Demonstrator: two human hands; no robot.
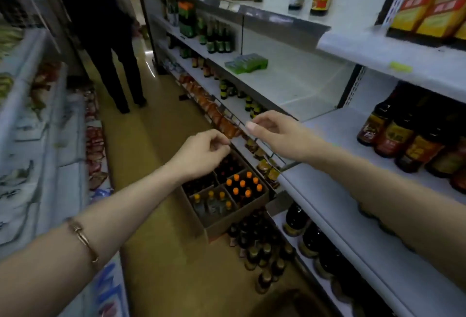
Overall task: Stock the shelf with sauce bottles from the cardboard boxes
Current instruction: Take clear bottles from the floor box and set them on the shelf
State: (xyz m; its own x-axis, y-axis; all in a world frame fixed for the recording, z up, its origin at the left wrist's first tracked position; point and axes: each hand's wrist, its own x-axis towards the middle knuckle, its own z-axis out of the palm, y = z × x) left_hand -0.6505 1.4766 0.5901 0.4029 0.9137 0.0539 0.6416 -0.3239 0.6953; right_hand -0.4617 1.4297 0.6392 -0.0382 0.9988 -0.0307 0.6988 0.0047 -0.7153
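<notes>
now nothing is held by the loosely curled hands (201, 151); next a bottle (235, 192) must be taken from the box (237, 223).

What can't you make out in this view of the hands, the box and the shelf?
- Head view, left hand: fingers curled, whether they pinch anything is too small to tell.
- Right hand: fingertips blurred; contact with the wire rail unclear.
- Box: its far compartments hidden by the left hand and wrist.
- Shelf bottles: labels too blurred to read, row cut off by the right edge.
</notes>
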